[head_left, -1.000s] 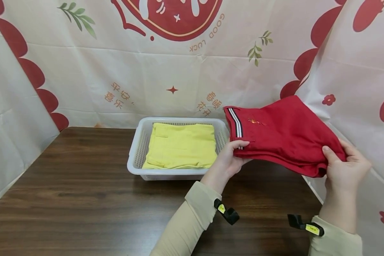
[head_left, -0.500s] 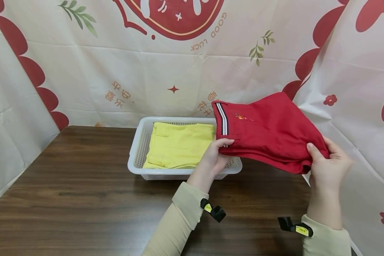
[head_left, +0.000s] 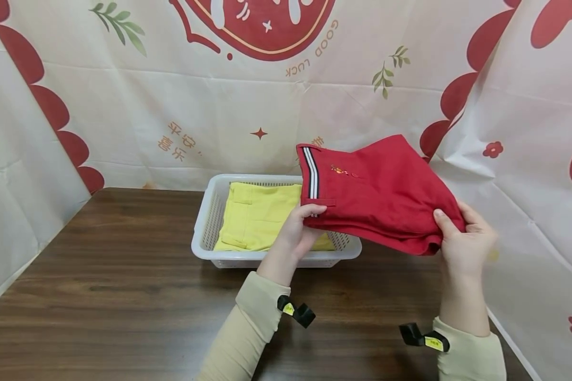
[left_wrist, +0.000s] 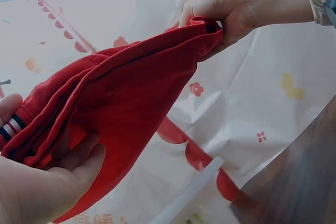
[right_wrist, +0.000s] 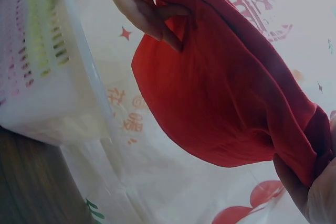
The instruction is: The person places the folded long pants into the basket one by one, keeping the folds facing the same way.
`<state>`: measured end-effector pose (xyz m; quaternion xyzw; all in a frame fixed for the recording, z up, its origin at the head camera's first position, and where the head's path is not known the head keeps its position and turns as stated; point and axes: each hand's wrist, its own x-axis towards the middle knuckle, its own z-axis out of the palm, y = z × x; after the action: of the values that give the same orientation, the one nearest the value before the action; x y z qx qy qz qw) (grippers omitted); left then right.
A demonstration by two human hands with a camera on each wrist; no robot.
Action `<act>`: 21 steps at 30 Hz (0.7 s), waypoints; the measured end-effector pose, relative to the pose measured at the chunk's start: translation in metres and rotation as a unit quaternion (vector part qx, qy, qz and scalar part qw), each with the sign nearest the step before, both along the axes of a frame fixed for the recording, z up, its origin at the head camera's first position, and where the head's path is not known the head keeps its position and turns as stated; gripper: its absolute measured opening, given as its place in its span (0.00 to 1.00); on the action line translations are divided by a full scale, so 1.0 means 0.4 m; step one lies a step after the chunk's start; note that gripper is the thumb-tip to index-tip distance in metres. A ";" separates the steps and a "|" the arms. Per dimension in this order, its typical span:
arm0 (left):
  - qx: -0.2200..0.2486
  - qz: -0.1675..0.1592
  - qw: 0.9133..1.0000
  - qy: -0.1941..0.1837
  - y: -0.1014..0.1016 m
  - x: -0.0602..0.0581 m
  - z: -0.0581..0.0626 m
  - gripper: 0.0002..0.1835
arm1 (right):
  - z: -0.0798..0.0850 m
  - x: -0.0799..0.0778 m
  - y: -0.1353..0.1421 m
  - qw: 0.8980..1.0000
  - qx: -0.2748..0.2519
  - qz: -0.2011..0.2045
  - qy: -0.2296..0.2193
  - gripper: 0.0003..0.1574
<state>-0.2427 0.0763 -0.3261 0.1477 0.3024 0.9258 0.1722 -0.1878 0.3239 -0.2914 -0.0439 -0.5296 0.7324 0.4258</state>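
A folded red garment (head_left: 376,190) is held in the air in the head view, with a black-and-white striped band near its left end and a small embroidered mark. My left hand (head_left: 299,228) grips its left end, thumb on top and fingers underneath, as the left wrist view shows. The right end is pinched by my right hand (head_left: 468,243). Under the garment's left part stands a white plastic basket (head_left: 240,255). In it lies a folded yellow garment (head_left: 252,211), its right side partly covered by the red one.
The basket stands on a dark wooden table (head_left: 114,286), near its back edge. A white printed cloth (head_left: 248,100) hangs behind the table and along both sides. Black straps sit on both sleeve cuffs.
Both hands have moved left with the red garment, which now overlaps the right part of the basket and the yellow garment. The basket has stayed in place.
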 end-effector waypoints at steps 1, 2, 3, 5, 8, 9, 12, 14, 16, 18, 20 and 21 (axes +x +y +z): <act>-0.001 0.001 1.000 0.001 -0.006 0.000 0.001 0.33 | 0.000 -0.001 -0.007 1.000 -0.002 0.008 0.009 0.23; -0.001 0.002 1.000 0.002 -0.013 0.000 0.003 0.33 | 0.000 -0.003 -0.014 1.000 0.005 0.008 0.014 0.22; -0.001 0.004 1.000 0.004 -0.019 0.000 0.004 0.33 | -0.001 -0.004 -0.019 1.000 0.009 0.010 0.017 0.22; -0.002 0.003 1.000 0.008 -0.032 0.000 0.007 0.32 | -0.001 -0.004 -0.028 1.000 0.006 0.021 0.015 0.21; -0.006 0.000 1.000 0.016 -0.053 0.002 0.011 0.31 | 0.002 -0.004 -0.035 0.999 0.000 0.038 -0.006 0.21; -0.008 -0.002 1.000 0.020 -0.059 0.002 0.012 0.31 | 0.004 -0.004 -0.036 0.999 -0.008 0.050 -0.014 0.21; -0.013 0.001 0.999 0.030 -0.077 0.004 0.017 0.30 | 0.010 -0.003 -0.038 0.995 -0.026 0.094 -0.036 0.20; -0.004 0.003 0.999 0.036 -0.086 0.003 0.017 0.30 | 0.012 -0.003 -0.040 0.990 -0.033 0.132 -0.044 0.19; 0.005 0.008 0.999 0.040 -0.094 0.002 0.017 0.28 | 0.013 -0.003 -0.040 0.983 -0.035 0.176 -0.046 0.16; 0.018 0.009 0.999 0.045 -0.101 0.000 0.017 0.27 | 0.011 -0.004 -0.040 0.974 -0.026 0.219 -0.044 0.14; 0.027 0.013 0.998 0.049 -0.109 0.000 0.017 0.25 | 0.008 -0.006 -0.041 0.963 -0.016 0.266 -0.040 0.14; 0.030 0.014 0.998 0.051 -0.113 0.000 0.018 0.25 | 0.007 -0.007 -0.041 0.956 -0.013 0.289 -0.040 0.14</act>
<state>-0.2427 0.0311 -0.3189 0.1952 0.2853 0.9280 0.1392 -0.1904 0.3076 -0.2885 0.0768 -0.5265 0.8287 0.1737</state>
